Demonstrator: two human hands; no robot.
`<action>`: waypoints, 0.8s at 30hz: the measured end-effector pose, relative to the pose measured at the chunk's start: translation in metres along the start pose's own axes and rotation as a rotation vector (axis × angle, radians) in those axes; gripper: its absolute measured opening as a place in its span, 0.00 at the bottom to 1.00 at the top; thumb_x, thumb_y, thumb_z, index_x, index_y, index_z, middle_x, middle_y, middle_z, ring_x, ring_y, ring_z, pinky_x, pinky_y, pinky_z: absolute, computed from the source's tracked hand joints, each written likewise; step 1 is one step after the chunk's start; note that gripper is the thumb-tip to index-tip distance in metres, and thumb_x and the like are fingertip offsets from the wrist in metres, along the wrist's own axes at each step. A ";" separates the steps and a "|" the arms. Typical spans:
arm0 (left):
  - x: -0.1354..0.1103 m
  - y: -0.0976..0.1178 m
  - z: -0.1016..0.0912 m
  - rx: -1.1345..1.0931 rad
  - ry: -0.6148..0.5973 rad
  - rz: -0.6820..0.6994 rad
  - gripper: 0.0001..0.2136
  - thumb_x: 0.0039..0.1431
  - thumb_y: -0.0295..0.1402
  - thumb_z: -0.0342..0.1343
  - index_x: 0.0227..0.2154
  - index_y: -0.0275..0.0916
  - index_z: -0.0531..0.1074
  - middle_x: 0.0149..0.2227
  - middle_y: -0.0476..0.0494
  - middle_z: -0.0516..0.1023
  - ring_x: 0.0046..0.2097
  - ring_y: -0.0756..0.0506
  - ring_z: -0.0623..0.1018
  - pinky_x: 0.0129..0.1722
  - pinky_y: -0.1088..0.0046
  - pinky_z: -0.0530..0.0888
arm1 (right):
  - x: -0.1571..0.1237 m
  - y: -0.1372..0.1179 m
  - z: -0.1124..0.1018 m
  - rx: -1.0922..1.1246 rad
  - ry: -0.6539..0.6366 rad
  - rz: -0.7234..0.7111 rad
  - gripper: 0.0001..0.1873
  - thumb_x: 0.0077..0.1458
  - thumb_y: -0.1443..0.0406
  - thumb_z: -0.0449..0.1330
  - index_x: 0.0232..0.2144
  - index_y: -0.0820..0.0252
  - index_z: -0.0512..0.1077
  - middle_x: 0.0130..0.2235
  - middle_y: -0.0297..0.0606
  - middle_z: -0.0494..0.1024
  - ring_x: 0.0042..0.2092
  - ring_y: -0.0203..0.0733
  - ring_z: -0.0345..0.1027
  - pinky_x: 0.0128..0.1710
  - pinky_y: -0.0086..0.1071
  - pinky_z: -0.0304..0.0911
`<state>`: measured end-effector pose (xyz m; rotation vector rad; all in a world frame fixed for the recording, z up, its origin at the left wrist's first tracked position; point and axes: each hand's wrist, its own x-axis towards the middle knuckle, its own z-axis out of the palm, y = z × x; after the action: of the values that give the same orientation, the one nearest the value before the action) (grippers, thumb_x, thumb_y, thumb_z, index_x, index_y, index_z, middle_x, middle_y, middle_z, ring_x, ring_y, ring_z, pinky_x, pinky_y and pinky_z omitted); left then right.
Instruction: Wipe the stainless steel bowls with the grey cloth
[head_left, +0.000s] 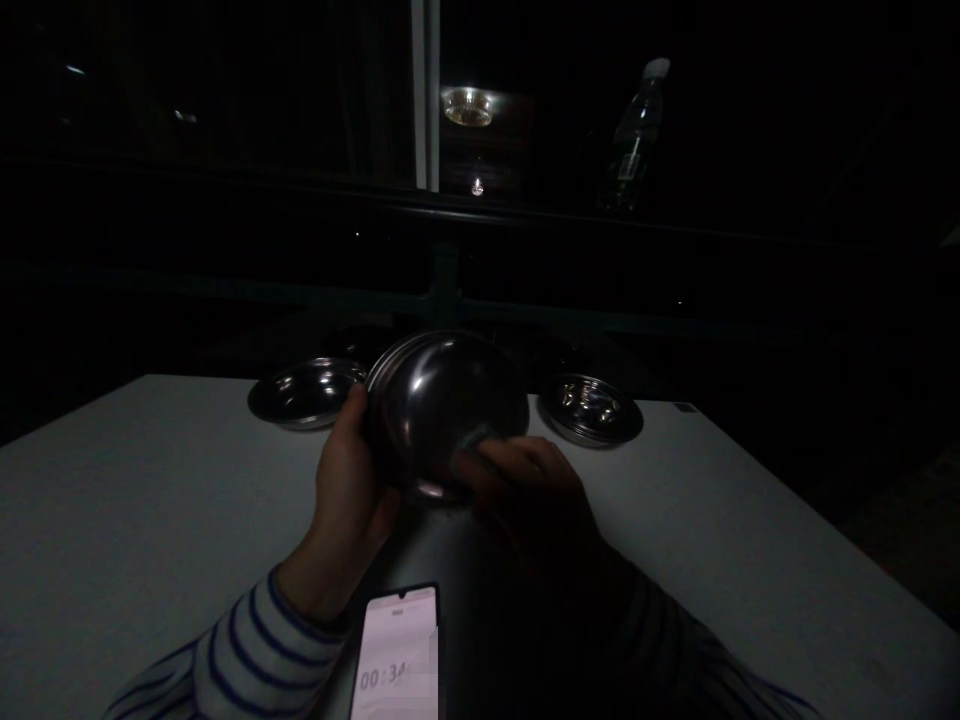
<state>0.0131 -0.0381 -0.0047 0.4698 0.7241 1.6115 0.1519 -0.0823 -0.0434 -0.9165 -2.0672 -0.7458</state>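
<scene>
A shiny metal bowl (442, 400) is tilted up over the table, its rounded outer side toward me. My left hand (349, 485) is closed on its left edge, thumb along the rim and fingers beneath. My right hand (536, 490) is at the bowl's lower right, with bent fingers against the outer surface. A small greyish patch shows at those fingertips; it is too dark to tell what it is. One metal bowl (307, 395) stands on the table to the left, and a metal bowl or small stack (591, 410) stands to the right.
A lit phone (397, 650) showing a timer lies on the white table (172, 500) between my forearms. Beyond the far edge are dark glass and a pale vertical frame (426, 95). A clear plastic bottle (637, 135) stands at the back right.
</scene>
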 end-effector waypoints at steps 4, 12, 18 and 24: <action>0.000 -0.004 -0.002 0.084 0.034 -0.053 0.11 0.56 0.36 0.50 0.29 0.35 0.74 0.26 0.47 0.78 0.28 0.49 0.77 0.29 0.76 0.74 | -0.001 -0.005 0.007 -0.050 0.023 -0.009 0.12 0.57 0.68 0.50 0.41 0.61 0.70 0.39 0.36 0.75 0.37 0.40 0.60 0.34 0.36 0.57; -0.005 -0.006 -0.003 0.201 -0.044 -0.191 0.11 0.54 0.37 0.52 0.28 0.35 0.74 0.23 0.46 0.77 0.25 0.48 0.76 0.26 0.74 0.74 | 0.005 0.010 -0.006 -0.002 0.000 0.142 0.14 0.56 0.70 0.50 0.44 0.61 0.68 0.45 0.39 0.73 0.42 0.42 0.61 0.37 0.34 0.59; -0.003 -0.003 -0.002 0.194 -0.011 -0.189 0.11 0.55 0.37 0.51 0.27 0.35 0.73 0.21 0.48 0.76 0.21 0.49 0.74 0.22 0.75 0.72 | 0.006 0.013 -0.009 0.001 -0.026 -0.007 0.11 0.56 0.69 0.51 0.40 0.62 0.70 0.43 0.38 0.74 0.42 0.42 0.60 0.37 0.34 0.58; -0.003 -0.005 -0.004 0.262 -0.013 -0.236 0.11 0.54 0.37 0.51 0.27 0.35 0.73 0.21 0.46 0.76 0.21 0.48 0.75 0.20 0.74 0.71 | 0.007 0.012 -0.011 0.017 -0.091 0.050 0.11 0.57 0.68 0.51 0.41 0.62 0.69 0.44 0.37 0.75 0.42 0.42 0.61 0.35 0.35 0.57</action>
<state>0.0146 -0.0413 -0.0110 0.5610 0.9505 1.2982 0.1625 -0.0814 -0.0290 -1.0059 -2.1183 -0.6699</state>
